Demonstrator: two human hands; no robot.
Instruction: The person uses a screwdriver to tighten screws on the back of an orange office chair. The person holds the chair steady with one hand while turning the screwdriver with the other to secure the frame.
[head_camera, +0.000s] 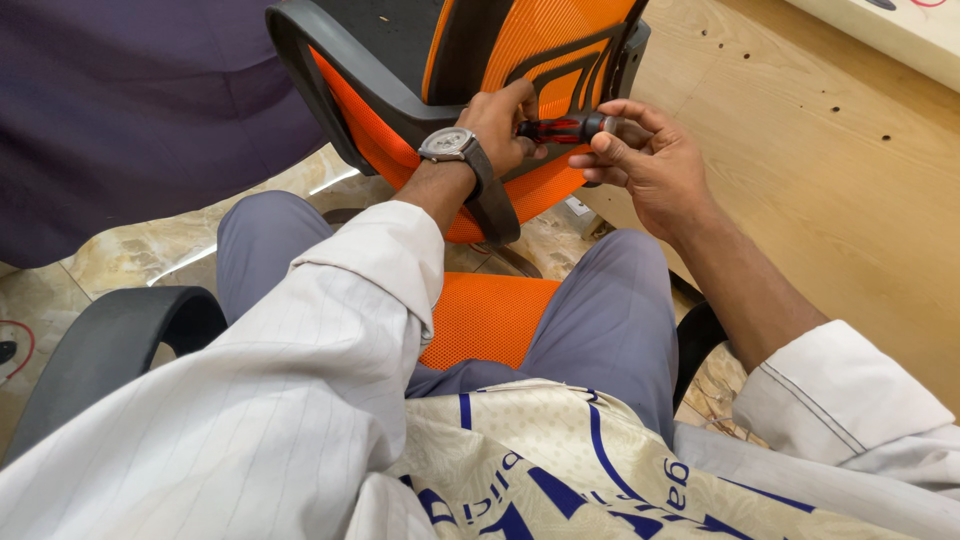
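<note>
Both hands gripped a red-and-black-handled screwdriver (560, 128) — left hand (500, 125) closed on its handle, right hand (645, 165) pinching its end — against the orange mesh chair back (545, 45); fastening looked underway, unfinished.

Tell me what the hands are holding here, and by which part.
Both hands hold one red-and-black screwdriver crosswise in front of an orange mesh chair back. The left hand grips the handle's left end; the right hand pinches its dark right end with its fingers.

We observe the left hand (497, 125) and right hand (645, 160) together gripping a red-and-black-handled screwdriver (562, 128) against the orange mesh, grey-framed chair back (545, 50), near its lower edge.
</note>
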